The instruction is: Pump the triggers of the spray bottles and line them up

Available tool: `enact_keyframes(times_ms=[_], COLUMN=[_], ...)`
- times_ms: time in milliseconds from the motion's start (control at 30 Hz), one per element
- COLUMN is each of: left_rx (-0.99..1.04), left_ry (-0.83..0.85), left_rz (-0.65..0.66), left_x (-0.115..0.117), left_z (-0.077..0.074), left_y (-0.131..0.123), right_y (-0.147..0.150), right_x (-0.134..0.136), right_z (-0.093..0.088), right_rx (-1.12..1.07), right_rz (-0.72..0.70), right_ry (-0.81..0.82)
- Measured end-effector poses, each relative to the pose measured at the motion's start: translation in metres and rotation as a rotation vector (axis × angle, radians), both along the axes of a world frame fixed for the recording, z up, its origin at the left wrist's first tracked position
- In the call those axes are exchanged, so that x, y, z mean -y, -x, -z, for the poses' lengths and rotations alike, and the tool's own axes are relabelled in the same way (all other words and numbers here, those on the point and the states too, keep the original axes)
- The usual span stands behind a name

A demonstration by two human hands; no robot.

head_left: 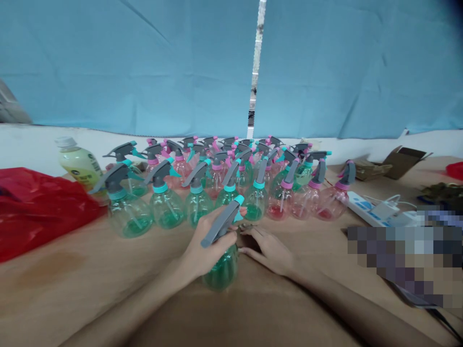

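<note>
My left hand (210, 237) is wrapped around the neck of a green spray bottle (220, 274) with a grey and turquoise trigger head, just below the head. The bottle leans slightly and its nozzle points away from me. To its right, my right hand (269, 248) is low over the table, thumb and fingers apart, with a dark gap between them. Its fingertips come close to the bottle without visibly gripping it. Beyond both hands stand several more spray bottles in rows: green ones (168, 212) with turquoise collars and pink ones (280, 205) with pink collars, some with coloured liquid inside.
A red plastic bag (47, 207) lies at the left, before a capped drink bottle (80, 164). At the right are a white power strip (367, 207) with plugs and cables, and an opened cardboard box (403, 161). A blue cloth (144, 72) hangs behind the wooden table (126, 270).
</note>
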State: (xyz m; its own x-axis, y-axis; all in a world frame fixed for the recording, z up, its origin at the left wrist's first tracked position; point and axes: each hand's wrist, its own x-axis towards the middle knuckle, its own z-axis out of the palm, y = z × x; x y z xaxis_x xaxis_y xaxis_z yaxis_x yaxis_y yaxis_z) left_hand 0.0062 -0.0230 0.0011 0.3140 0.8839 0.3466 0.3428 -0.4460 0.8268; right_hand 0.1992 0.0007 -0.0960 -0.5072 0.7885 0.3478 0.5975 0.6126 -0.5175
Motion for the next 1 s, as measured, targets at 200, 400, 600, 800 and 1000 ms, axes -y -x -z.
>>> enact_keyframes(times_ms=[200,400,600,800,1000], left_rx=[0.001,-0.003,-0.024,-0.100,-0.095], left_ry=[0.003,0.002,0.004,-0.092,-0.128], left_rz=[0.023,0.040,0.015,-0.004,0.028], left_x=[-0.0001,-0.0007,0.0006,-0.0009,-0.0024], left_z=[-0.0008,-0.0010,-0.0035,-0.0064,-0.0091], left_y=[0.0007,0.0009,0.0002,0.0013,0.0013], right_y=[-0.0004,-0.0001,-0.0005,0.0000,-0.0001], right_x=[-0.0001,-0.0002,-0.0010,-0.0003,-0.0003], right_z=[0.0001,-0.0004,0.0005,0.0010,0.0016], right_rx=[0.009,0.013,0.011,0.002,0.008], right_rz=[0.004,0.005,-0.008,0.010,0.004], right_ry=[0.002,0.003,-0.003,-0.001,-0.007])
